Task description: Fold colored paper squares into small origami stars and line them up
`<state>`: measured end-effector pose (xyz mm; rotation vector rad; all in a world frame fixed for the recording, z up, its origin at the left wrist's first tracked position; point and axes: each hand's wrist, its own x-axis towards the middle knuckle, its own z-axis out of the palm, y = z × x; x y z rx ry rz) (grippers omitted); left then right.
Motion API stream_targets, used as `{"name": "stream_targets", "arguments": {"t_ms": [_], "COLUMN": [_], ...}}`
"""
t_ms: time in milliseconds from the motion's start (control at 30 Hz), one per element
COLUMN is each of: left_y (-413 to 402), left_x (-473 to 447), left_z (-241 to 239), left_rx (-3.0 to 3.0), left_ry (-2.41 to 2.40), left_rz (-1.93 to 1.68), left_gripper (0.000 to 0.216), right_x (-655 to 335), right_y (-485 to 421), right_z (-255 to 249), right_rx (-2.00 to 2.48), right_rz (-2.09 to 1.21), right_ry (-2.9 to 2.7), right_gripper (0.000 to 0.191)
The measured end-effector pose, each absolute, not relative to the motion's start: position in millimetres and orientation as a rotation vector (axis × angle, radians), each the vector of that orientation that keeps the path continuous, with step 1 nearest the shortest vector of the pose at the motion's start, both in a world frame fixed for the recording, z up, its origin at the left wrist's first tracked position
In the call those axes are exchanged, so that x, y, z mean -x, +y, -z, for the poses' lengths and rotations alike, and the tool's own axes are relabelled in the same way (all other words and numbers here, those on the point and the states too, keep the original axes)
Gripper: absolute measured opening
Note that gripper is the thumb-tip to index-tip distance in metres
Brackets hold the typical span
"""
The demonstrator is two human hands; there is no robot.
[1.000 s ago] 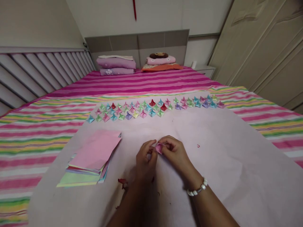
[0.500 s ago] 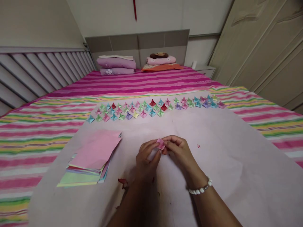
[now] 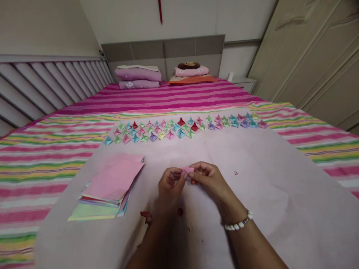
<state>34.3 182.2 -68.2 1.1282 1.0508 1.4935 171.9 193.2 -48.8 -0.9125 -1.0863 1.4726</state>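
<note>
Between my two hands is a small folded piece of pink paper [image 3: 188, 170]. My left hand [image 3: 171, 186] pinches its left side, thumb in front. On the right side, my right hand [image 3: 210, 179] grips it between thumb and fingers, and a white beaded bracelet [image 3: 238, 225] circles that wrist. Left of my hands lies a fanned stack of coloured paper sheets [image 3: 112, 177], pink on top. Beyond my hands, several small folded paper shapes [image 3: 169, 134] in pink, green, blue, purple, yellow and red stand in rows.
A large pale sheet [image 3: 260, 179] covers the near part of the striped bed [image 3: 328, 149]. Red scraps [image 3: 146, 215] lie by my left forearm, and a tiny pink scrap [image 3: 236, 173] lies to the right. Folded bedding [image 3: 138, 74] sits by the headboard [image 3: 193, 46].
The pink paper has gone from an opened square facing me to a flatter folded strip. My left hand has shifted slightly left, its thumb now across the paper.
</note>
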Motion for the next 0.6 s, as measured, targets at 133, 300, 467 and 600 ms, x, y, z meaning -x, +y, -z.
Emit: {"name": "stream_targets", "arguments": {"t_ms": [133, 300, 467, 600], "left_y": [182.0, 179.5, 179.6, 178.2], "left_x": [-34.6, -33.0, -31.6, -33.5], "left_z": [64.3, 62.6, 64.4, 58.5], "left_rx": [-1.050, -1.105, -1.064, -1.083], "left_ry": [0.973, 1.022, 0.987, 1.031], "left_rz": [-1.430, -1.377, -1.414, -1.388], "left_gripper": [0.035, 0.015, 0.015, 0.022], "right_x": [-172.2, -171.5, -169.4, -167.4], "right_y": [192.5, 190.6, 188.5, 186.9], "right_z": [48.9, 47.8, 47.3, 46.0], "right_rx": [0.926, 0.964, 1.010, 1.006], "right_rz": [-1.447, -1.479, -1.553, -1.562], "right_ry": [-1.104, -1.164, -1.282, -1.421], "right_gripper": [0.024, 0.028, 0.033, 0.038]}}
